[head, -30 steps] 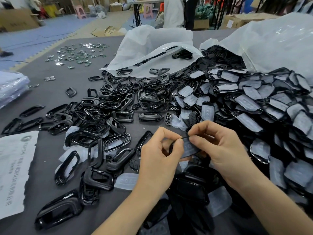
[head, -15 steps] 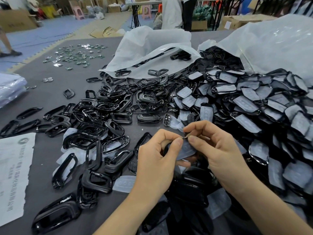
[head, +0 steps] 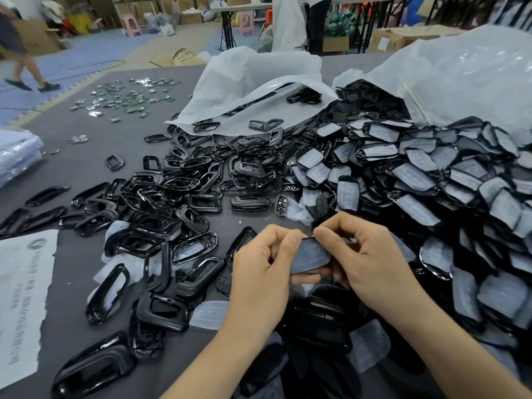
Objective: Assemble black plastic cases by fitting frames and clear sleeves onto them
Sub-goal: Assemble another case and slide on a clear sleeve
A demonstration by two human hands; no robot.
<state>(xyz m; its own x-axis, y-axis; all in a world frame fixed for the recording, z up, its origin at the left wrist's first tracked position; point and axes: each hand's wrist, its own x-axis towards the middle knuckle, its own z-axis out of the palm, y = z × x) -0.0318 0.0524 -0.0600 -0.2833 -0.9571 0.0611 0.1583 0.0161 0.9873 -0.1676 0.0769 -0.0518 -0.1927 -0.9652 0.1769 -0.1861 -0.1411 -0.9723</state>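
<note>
Pinching case [head: 311, 256] lower centre with left hand [head: 259, 272] and right hand [head: 368, 263], fingers [head: 294, 241] clenched on its top edge. Best to seat corners first, then press evenly round.

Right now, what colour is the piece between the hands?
Frosted grey sleeve with a black rim; head view shows it best.

One black case [head: 309, 256], clear sleeve over its face, held tilted just above the table's near edge. Glossy black frames [head: 161, 197] strewn loose mid-table, overlapping. Sleeved cases [head: 431, 180] heaped toward the right edge. One loose clear sleeve [head: 208, 313] lies flat beside the nearest frames.
</note>
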